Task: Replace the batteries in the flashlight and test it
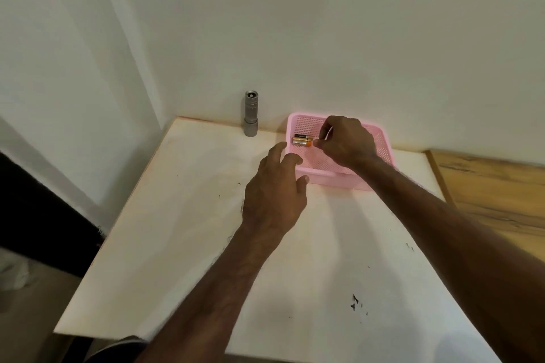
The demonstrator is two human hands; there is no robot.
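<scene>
Warm, rather dim light from above leaves only soft, wide shadows on the desk point(165, 215) under both forearms and beneath the left grip point(274, 194). The pink basket point(383, 138) under the right grip point(348, 141) throws a faint pink tint on the wall point(295, 38) just behind it. The picture is slightly soft, most at the right grip's fingertips point(317, 143), and the wide lens bows the desk edges and the wall corner far from the grips.

Right hand point(351, 138) hides much of the basket point(383, 143)
</scene>
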